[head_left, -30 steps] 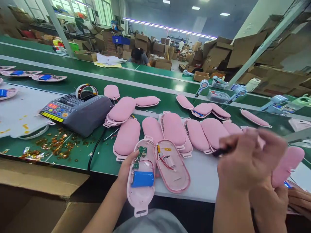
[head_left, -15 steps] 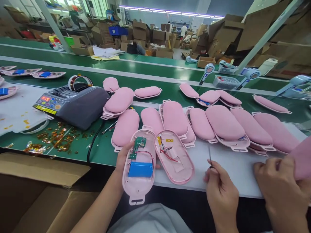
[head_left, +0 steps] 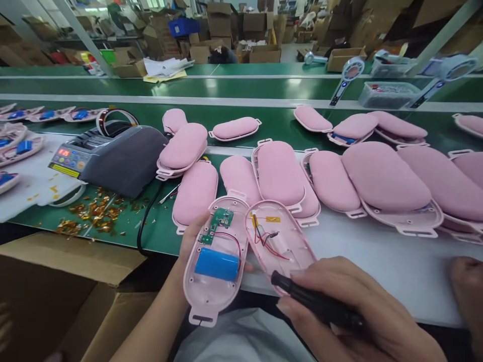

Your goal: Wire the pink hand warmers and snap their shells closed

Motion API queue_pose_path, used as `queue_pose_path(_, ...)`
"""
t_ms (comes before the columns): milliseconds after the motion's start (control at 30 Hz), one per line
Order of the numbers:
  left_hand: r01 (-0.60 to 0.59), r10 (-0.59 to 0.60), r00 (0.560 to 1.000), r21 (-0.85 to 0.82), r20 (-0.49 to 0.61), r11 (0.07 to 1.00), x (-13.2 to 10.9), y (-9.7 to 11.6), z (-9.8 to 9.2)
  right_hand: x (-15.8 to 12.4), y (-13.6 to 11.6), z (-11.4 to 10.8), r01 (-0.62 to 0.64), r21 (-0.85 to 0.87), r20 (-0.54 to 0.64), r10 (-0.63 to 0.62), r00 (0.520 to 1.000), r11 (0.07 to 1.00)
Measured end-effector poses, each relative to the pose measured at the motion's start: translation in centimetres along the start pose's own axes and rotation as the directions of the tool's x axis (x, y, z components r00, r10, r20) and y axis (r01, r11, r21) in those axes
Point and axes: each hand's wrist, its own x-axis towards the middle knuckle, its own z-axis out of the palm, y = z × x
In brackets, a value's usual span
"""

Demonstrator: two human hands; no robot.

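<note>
My left hand (head_left: pixel 193 241) grips the left edge of an open pink case half (head_left: pixel 209 294), its inside facing up. A green circuit board (head_left: pixel 217 226) and a blue battery (head_left: pixel 217 264) sit in that half, joined by thin wires. Beside it lies the pink padded cover half (head_left: pixel 289 236), inside up, with red and black wires (head_left: pixel 266 241) and a strip of amber tape (head_left: pixel 273 219). My right hand (head_left: pixel 339 306) is closed around a black pen-shaped tool (head_left: pixel 313 299), held over the cover's lower end. Blur hides the tool's exact kind.
Closed pink cases (head_left: pixel 281 173) line the bench behind my hands. On the left stands a grey tape dispenser (head_left: pixel 121 156), with amber tape scraps (head_left: pixel 101 213) before it. An open carton (head_left: pixel 71 261) is at lower left. Another person's hand (head_left: pixel 466 276) shows at the right edge.
My right hand has come closer to the camera and to the cover half; the black tool's body now shows. The other person's hand has shifted right, its pink case out of view.
</note>
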Motion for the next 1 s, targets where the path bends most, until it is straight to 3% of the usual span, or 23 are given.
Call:
queue_pose_path(100, -0.038, 0.039, 0.999, 0.005, -0.032, 0.999, 0.1, -0.2, 0.2, 0.5, 1.0, 1.5, 0.040, 0.109, -0.072, -0.032, 0.997, 0.993)
queue_pose_path(267, -0.013, 0.015, 0.999, 0.047, -0.044, 0.999, 0.5, -0.3, 1.0, 0.7, 3.3, 3.7, 0.166, 0.178, 0.042, -0.176, 0.983, 0.970)
queue_pose_path(400, -0.015, 0.016, 0.999, 0.024, -0.033, 1.000, 0.5, -0.4, 1.1, 0.3, 3.9, 4.3, 0.171, 0.238, 0.036, -0.184, 0.982, 0.956)
queue_pose_path(533, 0.001, -0.001, 0.998, -0.012, -0.061, 1.000, 0.4, -0.5, 1.0, -0.1, 3.4, 4.5, 0.140, 0.341, -0.085, -0.118, 0.989, 0.930)
queue_pose_path(633, 0.034, -0.036, 0.998, -0.029, -0.052, 0.999, 0.4, -0.4, 0.8, 0.0, 2.8, 4.7, 0.146, 0.363, -0.272, -0.045, 0.961, 0.920)
queue_pose_path(700, 0.044, -0.045, 0.998, -0.033, -0.037, 0.998, 0.4, -0.4, 0.6, 0.3, 2.7, 4.8, 0.116, 0.347, -0.315, 0.000, 0.949, 0.931)
queue_pose_path(767, 0.044, -0.044, 0.999, -0.009, -0.010, 0.999, 0.4, -0.3, 0.5, 0.5, 2.9, 5.1, 0.087, 0.275, -0.223, -0.024, 0.974, 0.958)
queue_pose_path(867, 0.054, -0.056, 0.997, 0.025, 0.046, 0.998, 0.5, -0.3, 0.4, 0.7, 3.5, 5.4, 0.151, 0.139, -0.072, -0.142, 0.987, 0.979)
queue_pose_path(1000, 0.032, -0.031, 0.997, -0.012, 0.072, 0.999, 0.7, -0.3, 0.5, 0.8, 3.6, 5.8, 0.217, 0.103, -0.062, -0.211, 0.975, 0.971)
